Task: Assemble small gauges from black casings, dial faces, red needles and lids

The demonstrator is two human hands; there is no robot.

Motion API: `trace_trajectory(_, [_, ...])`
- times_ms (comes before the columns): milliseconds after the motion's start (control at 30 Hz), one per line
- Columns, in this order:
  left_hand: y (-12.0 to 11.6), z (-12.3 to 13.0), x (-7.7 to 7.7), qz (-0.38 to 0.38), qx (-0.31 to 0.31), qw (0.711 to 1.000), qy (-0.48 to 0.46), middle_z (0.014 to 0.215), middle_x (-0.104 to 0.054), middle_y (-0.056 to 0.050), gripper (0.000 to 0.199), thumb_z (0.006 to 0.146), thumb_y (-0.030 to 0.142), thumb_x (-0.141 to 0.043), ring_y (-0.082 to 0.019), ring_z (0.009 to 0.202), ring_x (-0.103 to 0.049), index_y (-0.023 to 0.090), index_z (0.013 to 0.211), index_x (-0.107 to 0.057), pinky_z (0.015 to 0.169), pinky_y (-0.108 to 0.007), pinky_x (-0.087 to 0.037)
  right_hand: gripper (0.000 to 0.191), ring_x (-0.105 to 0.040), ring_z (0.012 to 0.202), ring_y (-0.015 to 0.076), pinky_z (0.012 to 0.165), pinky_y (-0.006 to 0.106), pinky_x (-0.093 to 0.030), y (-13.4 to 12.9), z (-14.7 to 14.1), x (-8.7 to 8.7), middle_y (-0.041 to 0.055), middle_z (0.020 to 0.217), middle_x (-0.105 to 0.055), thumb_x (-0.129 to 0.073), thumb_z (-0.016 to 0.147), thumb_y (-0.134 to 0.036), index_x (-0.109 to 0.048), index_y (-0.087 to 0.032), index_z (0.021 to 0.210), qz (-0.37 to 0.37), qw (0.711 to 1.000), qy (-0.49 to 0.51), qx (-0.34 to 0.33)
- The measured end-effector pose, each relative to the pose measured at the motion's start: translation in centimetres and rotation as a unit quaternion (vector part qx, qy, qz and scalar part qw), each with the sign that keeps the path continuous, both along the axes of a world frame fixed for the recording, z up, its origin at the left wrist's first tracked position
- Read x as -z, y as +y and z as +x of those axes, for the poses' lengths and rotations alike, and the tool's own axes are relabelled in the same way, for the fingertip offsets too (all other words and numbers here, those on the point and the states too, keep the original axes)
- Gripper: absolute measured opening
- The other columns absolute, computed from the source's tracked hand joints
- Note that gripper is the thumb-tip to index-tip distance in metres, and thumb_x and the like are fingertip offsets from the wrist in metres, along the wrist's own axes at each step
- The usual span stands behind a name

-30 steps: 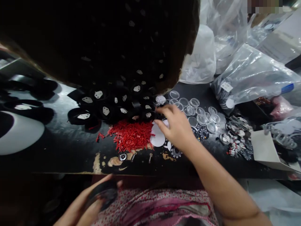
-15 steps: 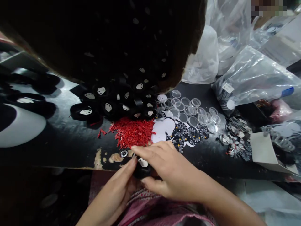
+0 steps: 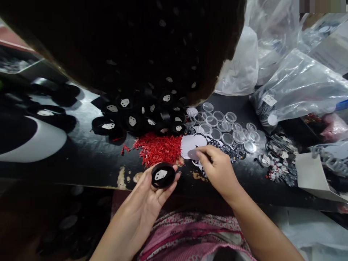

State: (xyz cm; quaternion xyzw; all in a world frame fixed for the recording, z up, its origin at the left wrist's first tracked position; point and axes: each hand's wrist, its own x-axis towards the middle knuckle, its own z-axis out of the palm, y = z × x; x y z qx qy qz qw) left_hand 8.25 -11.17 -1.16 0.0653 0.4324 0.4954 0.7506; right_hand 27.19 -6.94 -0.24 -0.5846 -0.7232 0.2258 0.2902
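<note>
Nearest the wearer, a pink patterned garment (image 3: pixel 190 235) is showing below the worktop (image 3: pixel 87 170). The left hand (image 3: pixel 144 197) is turning its palm up and cradling a black round case (image 3: pixel 170 175) between thumb and fingers, just off the worktop's near edge. A white plate (image 3: pixel 160 174) with small dark holes is facing upward inside it. The right hand (image 3: pixel 220 170) is pinching a thin grey disc (image 3: pixel 192 154) by its edge, fingertips narrow, above the white discs (image 3: pixel 189 145).

Beyond the hands, a heap of red slivers (image 3: pixel 160 146) is lying beside those discs, and black printed dials (image 3: pixel 228 152) are overlapping them on the right. Small mixed parts (image 3: pixel 277 168) are piling up next to an open box (image 3: pixel 308 174). Farther back, clear round covers (image 3: pixel 227 138) are lying scattered, and more black cases (image 3: pixel 127 127) are clustering behind the red heap. A clear plastic bag (image 3: pixel 304 83) is slumping at the right. A large dark mass (image 3: pixel 122 43) is hanging over the far side; its nature is not readable.
</note>
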Motion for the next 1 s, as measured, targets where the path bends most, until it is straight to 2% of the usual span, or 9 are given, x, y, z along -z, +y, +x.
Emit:
trace_trajectory(100, [1.0,1.0,-0.3,-0.009,-0.003,0.999,-0.035,0.132,-0.067,-0.008,0.032,0.094,0.045,-0.056,-0.028,0.122,-0.062,0.023,0.114,-0.069,0.1,-0.044,-0.054,0.016,-0.067,0.095,0.0188,0.089,0.034,-0.05,-1.3,-0.3,-0.6,0.0065,0.101,-0.074,-0.057,0.097,-0.024,-0.071,-0.02,0.103,-0.004,0.996,0.048,-0.077])
trace_trajectory(167, [1.4,1.5,-0.5,-0.002,-0.011,0.999,-0.041,0.131,-0.068,-0.007,0.034,0.095,0.047,-0.053,-0.026,0.12,-0.063,0.025,0.115,-0.068,0.1,-0.043,-0.054,0.015,-0.066,0.105,0.0193,0.095,0.034,-0.049,-1.8,-0.7,-0.6,0.0087,0.111,-0.072,-0.061,0.094,-0.027,-0.072,-0.02,0.101,-0.011,0.992,0.091,-0.091])
trace_trajectory(233, [1.5,1.8,-0.5,0.01,-0.018,0.999,-0.037,0.129,-0.069,-0.006,0.034,0.096,0.049,-0.052,-0.025,0.119,-0.065,0.026,0.113,-0.069,0.1,-0.042,-0.054,0.011,-0.065,0.107,0.0188,0.095,0.033,-0.05,-2.0,-1.0,-0.5,0.0085,0.115,-0.07,-0.065,0.091,-0.025,-0.072,-0.02,0.098,-0.04,0.989,0.133,-0.051])
trace_trajectory(367, [1.1,2.0,-0.3,0.02,-0.022,0.999,-0.012,0.126,-0.071,-0.006,0.035,0.095,0.05,-0.054,-0.025,0.118,-0.065,0.026,0.115,-0.069,0.101,-0.041,-0.053,0.016,-0.065,0.081,0.0145,0.074,0.028,-0.053,-1.9,-1.4,-0.7,0.002,0.093,-0.069,-0.065,0.087,-0.021,-0.065,-0.021,0.103,-0.118,0.972,0.198,0.039])
trace_trajectory(433, [0.8,2.1,-0.2,0.026,-0.022,0.999,0.015,0.125,-0.071,-0.007,0.037,0.093,0.049,-0.057,-0.025,0.118,-0.065,0.024,0.118,-0.068,0.101,-0.04,-0.053,0.015,-0.064,0.079,0.0141,0.072,0.027,-0.052,-2.0,-1.6,-1.2,0.0006,0.089,-0.068,-0.063,0.088,-0.021,-0.064,-0.021,0.104,-0.125,0.964,0.229,0.049])
trace_trajectory(600, [-0.1,2.8,0.2,0.039,0.018,0.995,0.088,0.137,-0.065,-0.002,0.036,0.087,0.045,-0.068,-0.025,0.13,-0.056,0.031,0.12,-0.07,0.105,-0.035,-0.05,0.007,-0.063,0.085,0.0136,0.078,0.027,-0.049,-1.8,-2.3,-2.2,0.0001,0.092,-0.068,-0.061,0.09,-0.017,-0.065,-0.022,0.094,-0.09,0.976,0.195,0.023])
trace_trajectory(733, [-0.6,2.3,1.7,0.081,0.05,0.972,0.215,0.139,-0.063,-0.001,0.041,0.085,0.044,-0.069,-0.025,0.136,-0.05,0.034,0.125,-0.068,0.115,-0.036,-0.038,0.002,-0.062,0.078,0.013,0.07,0.026,-0.047,-1.5,-2.3,-2.4,-0.0015,0.085,-0.067,-0.061,0.09,-0.02,-0.059,-0.021,0.089,-0.151,0.972,0.18,0.023])
trace_trajectory(833, [-0.6,1.7,2.5,0.133,0.076,0.955,0.254,0.136,-0.065,-0.003,0.04,0.088,0.043,-0.066,-0.026,0.132,-0.054,0.033,0.126,-0.068,0.113,-0.037,-0.039,0.005,-0.061,0.075,0.0124,0.068,0.025,-0.045,-1.3,-1.9,-2.7,-0.0024,0.082,-0.066,-0.061,0.089,-0.019,-0.057,-0.021,0.086,-0.159,0.974,0.158,0.011])
trace_trajectory(1000, [0.1,0.9,2.5,0.163,0.137,0.932,0.294,0.139,-0.063,-0.002,0.04,0.087,0.045,-0.066,-0.027,0.13,-0.055,0.032,0.124,-0.069,0.105,-0.034,-0.048,0.008,-0.059,0.075,0.0127,0.068,0.025,-0.043,-1.3,-1.6,-3.3,-0.0023,0.082,-0.065,-0.06,0.089,-0.015,-0.056,-0.021,0.084,-0.147,0.984,0.1,-0.021])
